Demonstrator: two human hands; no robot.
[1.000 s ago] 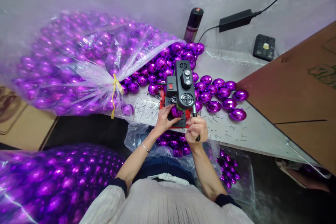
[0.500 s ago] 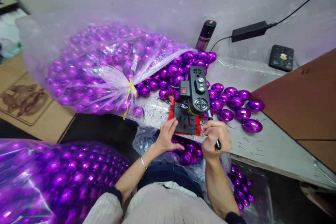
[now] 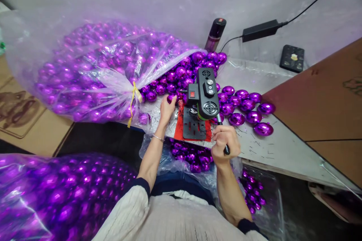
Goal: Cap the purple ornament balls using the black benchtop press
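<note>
My left hand [image 3: 167, 110] reaches to the front edge of a pile of shiny purple ornament balls [image 3: 181, 72], its fingers closed round one purple ball [image 3: 171, 98]. Wrapped in a fist, my right hand [image 3: 225, 144] grips the black lever handle [image 3: 226, 150] of a small black press machine [image 3: 207, 94]. The machine has a red switch, round vents and a slotted base plate [image 3: 194, 124] standing on a red sheet [image 3: 178, 130]. Nothing lies on the plate.
A clear bag of purple balls [image 3: 93, 71] tied with yellow ribbon lies left. Several loose balls [image 3: 247, 105] sit right of the machine. Behind stand a spray can [image 3: 215, 34] and black adapter [image 3: 260, 31]. A brown carton [image 3: 325, 98] borders the right; another filled bag [image 3: 65, 192] is lower left.
My left hand has moved from beside the base plate up and left to the pile and closed on a purple ball. My right hand stays on the lever handle.
</note>
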